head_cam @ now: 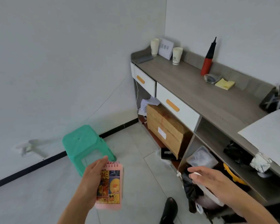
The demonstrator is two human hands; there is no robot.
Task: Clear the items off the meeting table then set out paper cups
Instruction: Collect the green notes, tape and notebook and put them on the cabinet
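Observation:
My left hand [91,180] holds a pink spiral notebook [111,186] with a cartoon duck cover, low in the middle of the view above the floor. My right hand [212,181] is at the lower right, fingers closed on a thin white card or sheet [205,188] that runs under the palm. Two stacks of white paper cups stand on the grey side cabinet [192,88] at its far left end: one [154,46] in the corner and one [177,55] to its right. A white corner of the meeting table [268,139] shows at the right edge.
On the cabinet top lie a white name card [166,48], a red and black pump [208,60], yellow sticky notes [225,84], a glass dish [211,78] and a dark pen holder [275,99]. A cardboard box [166,128] fills a shelf. A green plastic stool [86,146] stands on the floor.

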